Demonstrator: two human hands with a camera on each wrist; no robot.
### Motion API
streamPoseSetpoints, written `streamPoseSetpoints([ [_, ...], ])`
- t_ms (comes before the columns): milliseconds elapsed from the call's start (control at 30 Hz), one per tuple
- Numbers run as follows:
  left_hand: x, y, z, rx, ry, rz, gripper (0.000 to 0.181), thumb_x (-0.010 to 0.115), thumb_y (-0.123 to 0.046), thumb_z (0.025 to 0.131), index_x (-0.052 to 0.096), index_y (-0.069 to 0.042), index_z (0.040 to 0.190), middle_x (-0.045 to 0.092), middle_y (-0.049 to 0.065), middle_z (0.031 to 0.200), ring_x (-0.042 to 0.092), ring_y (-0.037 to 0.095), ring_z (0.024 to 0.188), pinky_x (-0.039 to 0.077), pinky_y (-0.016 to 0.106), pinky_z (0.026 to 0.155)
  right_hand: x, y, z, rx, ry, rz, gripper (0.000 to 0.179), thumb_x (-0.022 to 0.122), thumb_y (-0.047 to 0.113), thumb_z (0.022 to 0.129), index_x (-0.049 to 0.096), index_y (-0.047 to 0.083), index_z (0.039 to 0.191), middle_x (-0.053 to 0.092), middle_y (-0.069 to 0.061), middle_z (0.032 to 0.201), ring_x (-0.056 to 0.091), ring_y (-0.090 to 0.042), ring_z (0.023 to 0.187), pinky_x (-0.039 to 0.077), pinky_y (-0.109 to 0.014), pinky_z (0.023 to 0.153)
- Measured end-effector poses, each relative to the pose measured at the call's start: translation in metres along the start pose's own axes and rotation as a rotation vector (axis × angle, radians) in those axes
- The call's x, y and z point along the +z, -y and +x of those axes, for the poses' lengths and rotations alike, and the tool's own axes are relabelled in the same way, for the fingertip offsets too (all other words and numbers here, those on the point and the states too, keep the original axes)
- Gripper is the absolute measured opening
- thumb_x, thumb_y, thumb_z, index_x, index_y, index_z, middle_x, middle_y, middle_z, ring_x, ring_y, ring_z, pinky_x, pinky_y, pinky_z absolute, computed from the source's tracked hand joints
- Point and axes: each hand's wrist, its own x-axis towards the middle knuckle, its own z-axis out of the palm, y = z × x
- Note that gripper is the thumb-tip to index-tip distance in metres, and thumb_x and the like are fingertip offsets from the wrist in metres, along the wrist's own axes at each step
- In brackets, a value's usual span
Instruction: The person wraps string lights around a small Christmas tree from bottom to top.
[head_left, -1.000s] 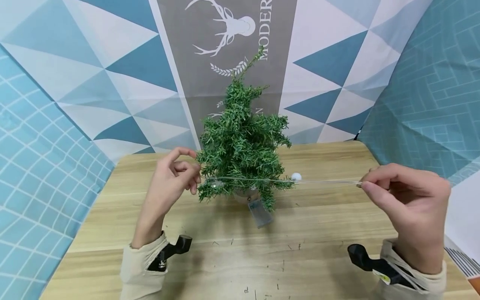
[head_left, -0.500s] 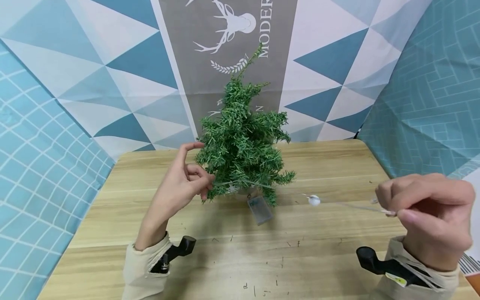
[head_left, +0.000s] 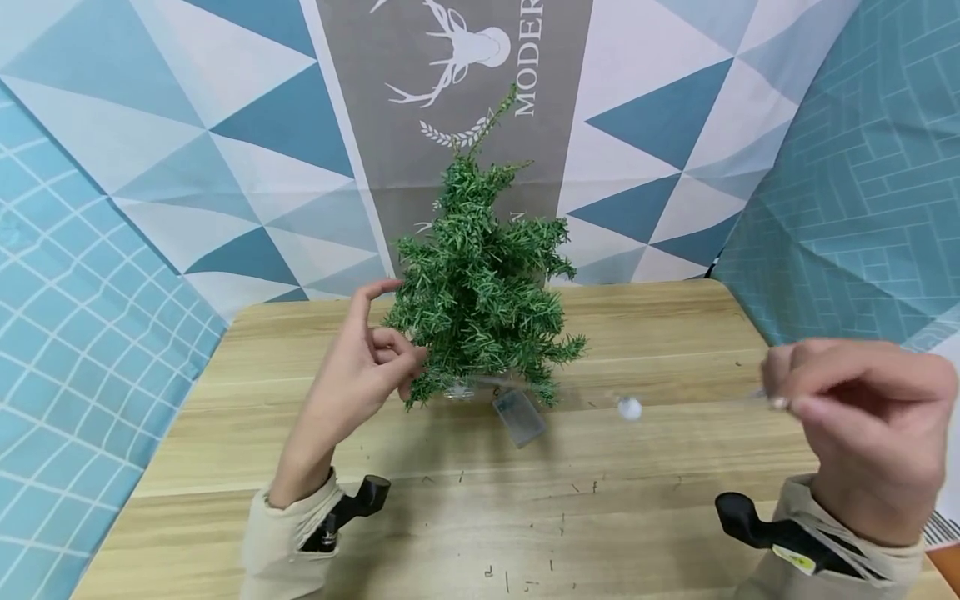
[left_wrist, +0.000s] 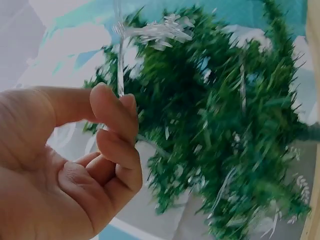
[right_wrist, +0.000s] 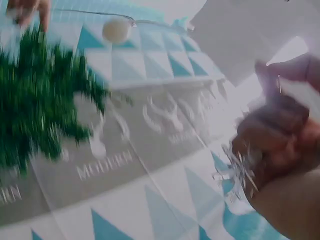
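A small artificial Christmas tree [head_left: 480, 292] stands upright on the table. At its lower left, my left hand [head_left: 360, 383] pinches a thin clear string of lights [left_wrist: 120, 65] between thumb and index finger. The string runs across the front of the lower branches. Out to the right, my right hand [head_left: 862, 417] pinches another part of it, well apart from the tree. Between tree and right hand hangs a white ball [head_left: 630, 408] on the string. A clear spiky ornament [left_wrist: 165, 31] shows by the left hand, and another clear ornament [right_wrist: 237, 175] beside the right hand.
A translucent flat box [head_left: 519, 418] lies in front of the tree base on the wooden table [head_left: 420, 533]. Small dark bits are scattered across the tabletop. A patterned cloth backdrop [head_left: 645, 125] rises behind the tree.
My right hand has moved outward to the right and slightly down, drawing the white ball away from the tree. My left hand has shifted right and a little up along the branches.
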Motion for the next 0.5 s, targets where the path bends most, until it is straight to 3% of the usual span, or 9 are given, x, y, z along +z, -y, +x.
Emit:
streamPoseSetpoints([
  [67,0.009,-0.001,0.001,-0.008,-0.014,0.016,0.081,0.065,0.002,0.092,0.021,-0.030,0.152,0.061,0.025,0.072,0.059,0.032,0.051,0.056,0.039,0.056,0.002,0.005,0.007,0.024,-0.161,-0.062,0.002,0.046,-0.032,0.071,0.046,-0.033,0.069,0.052,-0.033,0.058,0.040,-0.023,0.050,0.030,-0.028,0.054],
  [167,0.022,-0.001,0.002,-0.001,-0.058,0.046,0.083,0.066,0.000,0.092,0.020,-0.033,0.153,0.063,0.021,0.073,0.060,0.031,0.050,0.053,0.038,0.049,0.005,0.009,0.015,0.076,-0.351,-0.179,0.009,0.040,-0.034,0.073,0.047,-0.032,0.068,0.056,-0.033,0.062,0.038,-0.023,0.050,0.027,-0.028,0.050],
  [300,0.035,0.002,0.004,0.044,-0.138,0.078,0.079,0.066,-0.001,0.093,0.023,-0.029,0.152,0.066,0.017,0.073,0.062,0.029,0.050,0.053,0.038,0.048,0.006,0.008,0.021,0.094,-0.482,-0.341,0.010,0.043,-0.031,0.078,0.048,-0.031,0.070,0.055,-0.027,0.058,0.031,-0.016,0.046,0.020,-0.025,0.047],
  [500,0.045,0.008,0.007,0.138,-0.231,0.074,0.064,0.063,0.003,0.093,0.036,-0.021,0.146,0.067,0.014,0.070,0.063,0.023,0.048,0.054,0.037,0.046,0.002,-0.001,0.027,0.088,-0.567,-0.541,0.010,0.056,-0.024,0.082,0.052,-0.031,0.076,0.044,-0.016,0.050,0.028,-0.015,0.044,0.022,-0.025,0.044],
])
